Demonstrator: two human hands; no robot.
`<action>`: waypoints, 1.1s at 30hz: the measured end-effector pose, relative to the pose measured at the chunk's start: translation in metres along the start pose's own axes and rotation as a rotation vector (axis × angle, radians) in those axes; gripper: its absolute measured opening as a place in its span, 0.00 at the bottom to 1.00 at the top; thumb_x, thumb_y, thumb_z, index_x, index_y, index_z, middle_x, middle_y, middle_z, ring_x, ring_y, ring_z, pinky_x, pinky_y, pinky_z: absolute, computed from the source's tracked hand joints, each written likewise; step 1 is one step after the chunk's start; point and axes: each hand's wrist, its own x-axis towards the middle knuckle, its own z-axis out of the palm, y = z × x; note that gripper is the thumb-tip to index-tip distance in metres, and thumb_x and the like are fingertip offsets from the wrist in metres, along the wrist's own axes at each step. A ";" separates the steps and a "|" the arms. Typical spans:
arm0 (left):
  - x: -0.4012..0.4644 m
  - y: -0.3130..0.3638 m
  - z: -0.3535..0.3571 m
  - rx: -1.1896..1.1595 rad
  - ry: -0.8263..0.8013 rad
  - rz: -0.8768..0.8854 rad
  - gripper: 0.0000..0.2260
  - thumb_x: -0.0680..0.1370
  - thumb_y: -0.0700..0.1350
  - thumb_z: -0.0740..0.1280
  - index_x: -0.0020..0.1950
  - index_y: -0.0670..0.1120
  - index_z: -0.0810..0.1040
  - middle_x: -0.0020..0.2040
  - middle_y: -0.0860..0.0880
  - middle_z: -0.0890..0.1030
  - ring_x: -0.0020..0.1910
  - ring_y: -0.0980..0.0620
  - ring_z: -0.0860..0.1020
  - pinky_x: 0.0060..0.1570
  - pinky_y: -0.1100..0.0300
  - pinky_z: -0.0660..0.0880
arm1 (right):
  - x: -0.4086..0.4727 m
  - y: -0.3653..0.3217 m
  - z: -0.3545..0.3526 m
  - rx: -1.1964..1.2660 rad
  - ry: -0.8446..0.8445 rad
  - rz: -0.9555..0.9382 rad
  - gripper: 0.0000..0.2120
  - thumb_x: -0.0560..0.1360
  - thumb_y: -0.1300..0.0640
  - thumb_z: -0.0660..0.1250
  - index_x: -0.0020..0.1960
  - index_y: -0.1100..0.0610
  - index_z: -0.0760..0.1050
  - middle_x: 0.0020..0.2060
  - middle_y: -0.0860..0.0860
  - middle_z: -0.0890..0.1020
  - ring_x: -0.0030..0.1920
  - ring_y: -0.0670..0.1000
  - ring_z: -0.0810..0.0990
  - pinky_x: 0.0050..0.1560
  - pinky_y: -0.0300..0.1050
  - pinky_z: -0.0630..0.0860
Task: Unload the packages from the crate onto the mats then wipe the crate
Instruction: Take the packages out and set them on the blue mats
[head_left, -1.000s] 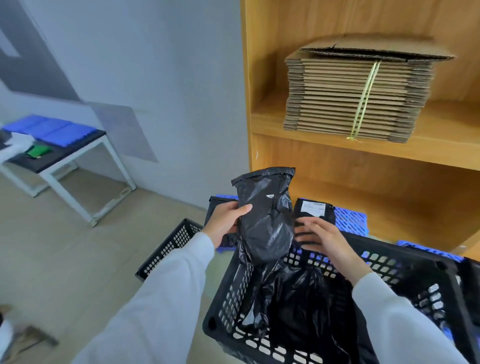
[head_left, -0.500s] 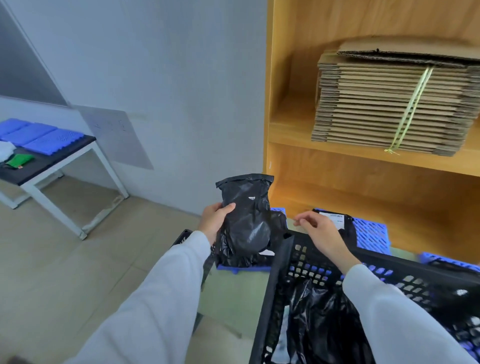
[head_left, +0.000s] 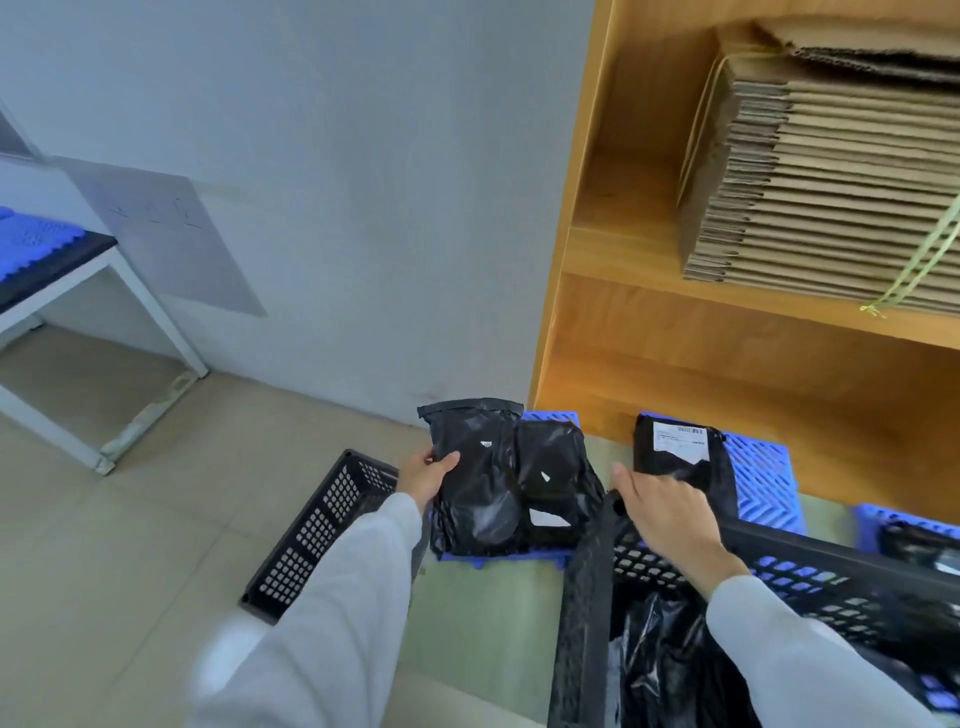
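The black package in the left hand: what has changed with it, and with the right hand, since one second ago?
The left hand carried the black package out of the crate and lowered it onto the blue mat, beside another package; it still grips it. The right hand let go and now rests on the crate's rim.

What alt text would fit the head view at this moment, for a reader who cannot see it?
The person's left hand holds a black package over a blue mat on the floor, beside another package already lying there, while the right hand rests on the rim of a black crate with black bags inside. Behind stand a wooden shelf of flattened cardboard and a second, empty crate.
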 end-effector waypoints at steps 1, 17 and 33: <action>0.018 -0.013 0.001 0.014 -0.003 -0.007 0.14 0.75 0.49 0.77 0.57 0.45 0.83 0.54 0.46 0.86 0.55 0.45 0.84 0.64 0.46 0.78 | 0.002 0.002 0.002 -0.022 -0.004 -0.024 0.23 0.81 0.62 0.57 0.76 0.55 0.62 0.53 0.50 0.81 0.49 0.56 0.83 0.36 0.48 0.73; 0.024 -0.023 0.034 0.435 0.201 -0.022 0.17 0.78 0.51 0.71 0.65 0.47 0.76 0.59 0.44 0.82 0.58 0.40 0.80 0.52 0.52 0.74 | 0.010 0.006 0.028 0.030 0.107 -0.043 0.26 0.67 0.64 0.77 0.63 0.54 0.79 0.30 0.49 0.80 0.24 0.55 0.77 0.21 0.39 0.58; -0.046 0.008 0.025 0.316 0.313 0.123 0.07 0.76 0.49 0.72 0.53 0.52 0.81 0.49 0.53 0.83 0.54 0.47 0.81 0.51 0.57 0.74 | 0.002 0.001 -0.015 1.122 0.145 0.335 0.15 0.83 0.51 0.59 0.44 0.44 0.82 0.38 0.38 0.85 0.40 0.44 0.83 0.43 0.48 0.79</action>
